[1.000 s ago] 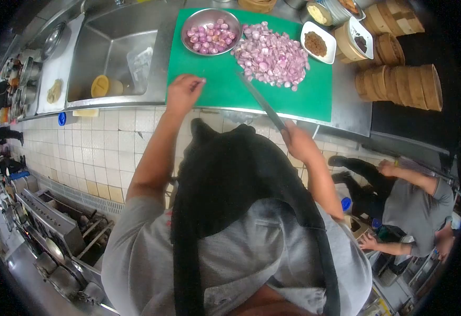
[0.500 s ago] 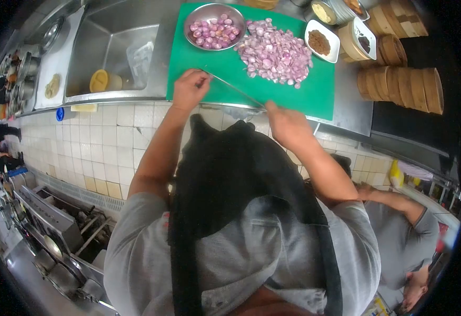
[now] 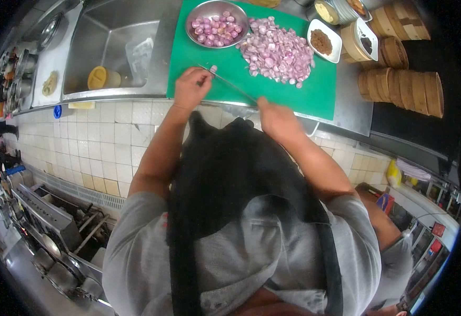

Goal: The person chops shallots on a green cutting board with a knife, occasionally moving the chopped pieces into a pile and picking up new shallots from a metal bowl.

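Observation:
On the green cutting board, my right hand is closed around the handle of a knife. Its thin blade slants up and left across the board toward my left hand. The left fingers are pinched together at the blade's tip end, on a shallot mostly hidden by them. A pale shallot piece shows against the blade there. Above, a steel bowl holds peeled whole shallots. Right of it spreads a broad heap of sliced shallots.
A steel sink with a yellow-lidded tub lies left. At the board's right stand a white dish of brown paste and several bamboo steamers. Another person's arm is behind my right elbow.
My right hand and the knife have shifted slightly up and left, and a shallot piece now shows at the blade. The person behind me has moved lower in view.

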`<act>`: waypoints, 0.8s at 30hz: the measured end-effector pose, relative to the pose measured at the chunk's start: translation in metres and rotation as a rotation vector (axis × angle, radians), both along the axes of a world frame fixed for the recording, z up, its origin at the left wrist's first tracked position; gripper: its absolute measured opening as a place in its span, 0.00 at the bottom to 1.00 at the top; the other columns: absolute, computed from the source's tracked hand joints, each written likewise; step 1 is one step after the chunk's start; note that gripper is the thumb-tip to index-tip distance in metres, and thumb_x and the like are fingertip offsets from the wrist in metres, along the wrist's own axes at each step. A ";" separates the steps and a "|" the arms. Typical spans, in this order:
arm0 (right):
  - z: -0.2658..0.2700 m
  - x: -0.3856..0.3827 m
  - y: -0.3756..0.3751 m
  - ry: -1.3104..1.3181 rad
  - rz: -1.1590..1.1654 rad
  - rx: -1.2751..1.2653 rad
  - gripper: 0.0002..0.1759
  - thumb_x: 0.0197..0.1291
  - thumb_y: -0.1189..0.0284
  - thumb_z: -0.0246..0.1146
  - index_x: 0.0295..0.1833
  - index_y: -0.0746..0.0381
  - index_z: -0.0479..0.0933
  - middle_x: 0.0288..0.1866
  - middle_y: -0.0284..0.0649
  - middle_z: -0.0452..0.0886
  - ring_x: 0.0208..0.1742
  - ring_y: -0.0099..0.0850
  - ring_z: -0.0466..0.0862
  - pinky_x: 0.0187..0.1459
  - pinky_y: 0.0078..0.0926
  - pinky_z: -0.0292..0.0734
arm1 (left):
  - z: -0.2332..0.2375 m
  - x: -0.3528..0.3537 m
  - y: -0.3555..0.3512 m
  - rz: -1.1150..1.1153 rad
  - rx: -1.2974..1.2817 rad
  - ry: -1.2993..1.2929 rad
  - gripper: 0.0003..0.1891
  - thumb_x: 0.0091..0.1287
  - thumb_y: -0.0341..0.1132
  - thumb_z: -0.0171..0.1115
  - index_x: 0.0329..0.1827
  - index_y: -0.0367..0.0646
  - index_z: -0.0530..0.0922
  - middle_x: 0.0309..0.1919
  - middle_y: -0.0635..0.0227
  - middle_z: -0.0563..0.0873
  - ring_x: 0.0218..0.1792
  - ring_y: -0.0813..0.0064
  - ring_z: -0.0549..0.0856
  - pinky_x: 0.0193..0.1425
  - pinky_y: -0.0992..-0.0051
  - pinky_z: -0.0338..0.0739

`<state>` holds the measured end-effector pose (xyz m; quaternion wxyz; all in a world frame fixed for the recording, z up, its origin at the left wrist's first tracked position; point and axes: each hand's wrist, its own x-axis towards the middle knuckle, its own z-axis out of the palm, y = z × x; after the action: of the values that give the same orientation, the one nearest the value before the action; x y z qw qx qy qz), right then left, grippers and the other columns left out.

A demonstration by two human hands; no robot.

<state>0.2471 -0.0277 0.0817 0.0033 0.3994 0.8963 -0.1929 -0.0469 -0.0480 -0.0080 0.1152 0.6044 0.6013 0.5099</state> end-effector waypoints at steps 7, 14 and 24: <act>-0.001 -0.006 0.005 -0.031 -0.001 -0.031 0.12 0.73 0.75 0.50 0.58 0.63 0.73 0.40 0.58 0.89 0.44 0.58 0.90 0.46 0.59 0.84 | -0.002 -0.002 -0.001 0.004 -0.034 0.008 0.06 0.62 0.23 0.75 0.40 0.43 0.90 0.40 0.65 0.92 0.31 0.76 0.90 0.36 0.75 0.86; -0.015 -0.013 0.015 -0.157 -0.041 -0.191 0.12 0.75 0.73 0.54 0.59 0.62 0.73 0.45 0.59 0.89 0.49 0.58 0.89 0.50 0.57 0.83 | -0.003 -0.001 0.001 -0.006 -0.015 -0.026 0.05 0.64 0.26 0.75 0.41 0.44 0.90 0.42 0.65 0.92 0.31 0.74 0.91 0.37 0.75 0.88; -0.016 0.000 0.016 -0.161 -0.146 -0.243 0.11 0.75 0.72 0.57 0.58 0.64 0.73 0.45 0.58 0.88 0.49 0.58 0.89 0.51 0.59 0.81 | 0.007 0.006 0.015 -0.009 -0.170 0.143 0.05 0.64 0.30 0.77 0.41 0.45 0.90 0.42 0.66 0.91 0.35 0.69 0.90 0.39 0.67 0.87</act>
<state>0.2466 -0.0116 0.0655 0.1094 0.4744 0.8317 -0.2669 -0.0406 -0.0329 -0.0006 0.1252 0.6300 0.6462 0.4121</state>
